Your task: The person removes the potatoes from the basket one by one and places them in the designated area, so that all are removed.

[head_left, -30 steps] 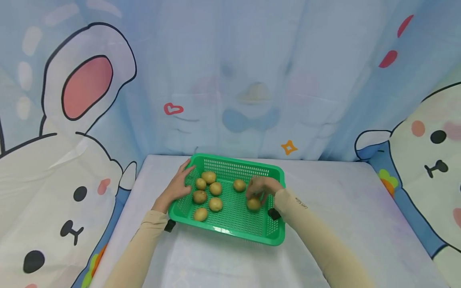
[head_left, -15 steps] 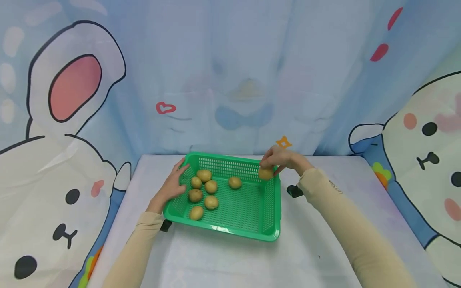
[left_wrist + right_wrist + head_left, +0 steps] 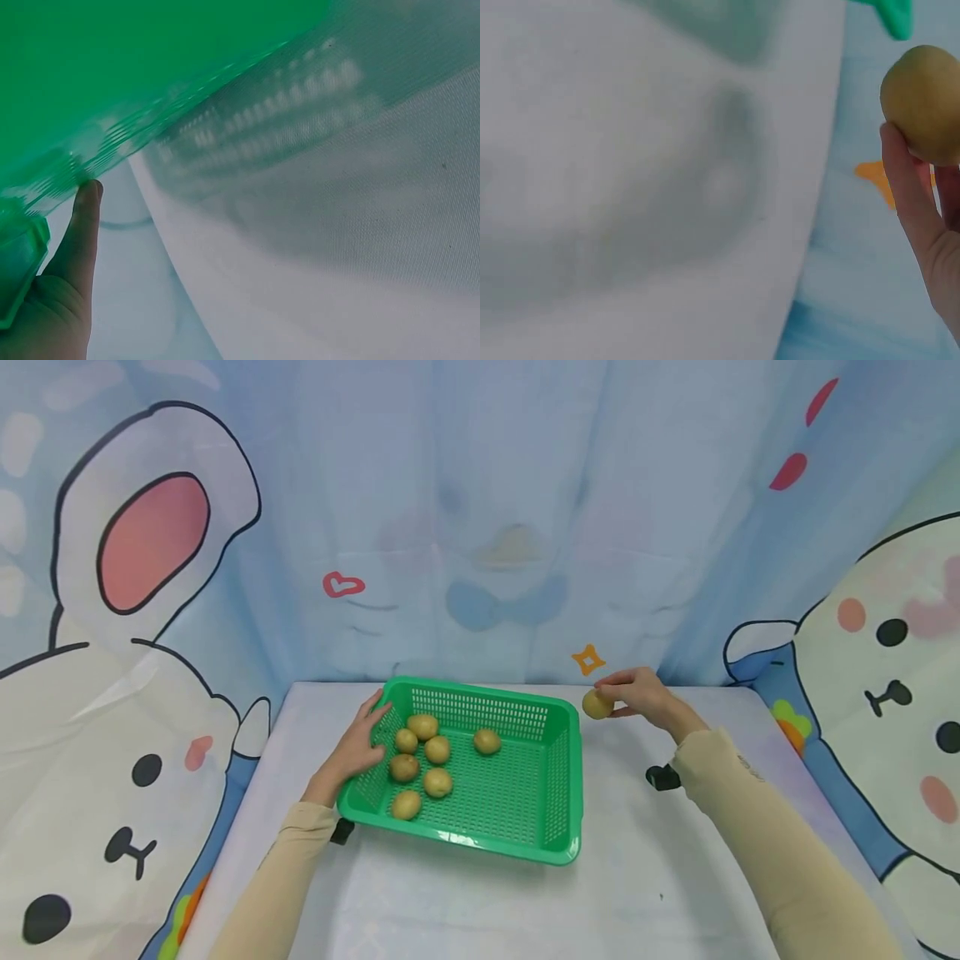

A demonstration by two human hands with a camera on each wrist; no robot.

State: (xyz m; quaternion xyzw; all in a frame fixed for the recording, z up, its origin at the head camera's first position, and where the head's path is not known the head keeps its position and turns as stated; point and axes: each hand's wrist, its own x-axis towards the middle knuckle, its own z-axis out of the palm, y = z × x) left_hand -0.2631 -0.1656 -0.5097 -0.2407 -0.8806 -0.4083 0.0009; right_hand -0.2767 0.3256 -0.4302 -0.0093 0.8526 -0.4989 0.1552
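Gripped at its left end, the green plastic basket (image 3: 517, 785) sits under the person's left hand (image 3: 356, 748): thumb and forefinger reach over the rim, while the left wrist view shows one digit against the outer wall. That hold strikes me as light and all at one end, so a knock on the far side could swing the basket around on the white tablecloth (image 3: 487, 910). One black wrist camera (image 3: 342, 832) is just beside the near left corner and might nudge the rim if that wrist turned.

Inside, six potatoes (image 3: 437, 749) cluster toward the left; should the basket tip or jerk, they would probably roll across the perforated floor. A lone potato (image 3: 487, 742) lies apart from them, nearer the back wall, and seems likeliest to wander, having no neighbour to stop it.

Past the right rim, another potato (image 3: 597, 704) is pinched in the fingertips of the right hand (image 3: 643, 695), outside the basket and apart from it. Contact looks shallow, most of the potato jutting beyond the fingers; if they loosened, it could slip, drop to the cloth and perhaps roll toward the blue curtain (image 3: 420, 635). Farther right, the second wrist camera (image 3: 663, 777) hangs low and could catch the rim if the hand swung left carelessly.
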